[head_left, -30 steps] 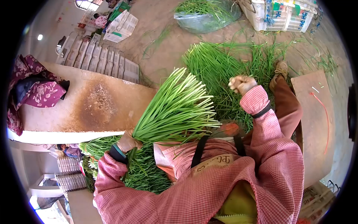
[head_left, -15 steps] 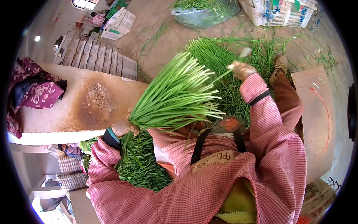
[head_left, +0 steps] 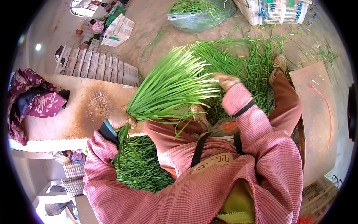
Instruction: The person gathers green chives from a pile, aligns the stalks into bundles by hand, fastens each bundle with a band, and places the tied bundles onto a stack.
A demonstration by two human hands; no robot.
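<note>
A fanned bunch of long green stalks with pale ends is gripped near its leafy end by my left hand, beside the stained board. Loose leaves hang below that fist. My right hand, gloved and slightly blurred, is closed at the pale ends on the bunch's right side. Its fingertips are too small and blurred to show what they hold, if anything. Beyond both hands a heap of loose stalks lies on the floor, and more greens are piled below my left arm.
A stained board with a patterned cloth on it is at the left. Stacked crates stand behind it. A plastic bag of greens and a white crate are at the back. A board with red string is at the right.
My right hand has moved left to the pale ends of the bunch; half a second ago it held a stalk out to the right. My left hand and the bunch have shifted slightly left and up.
</note>
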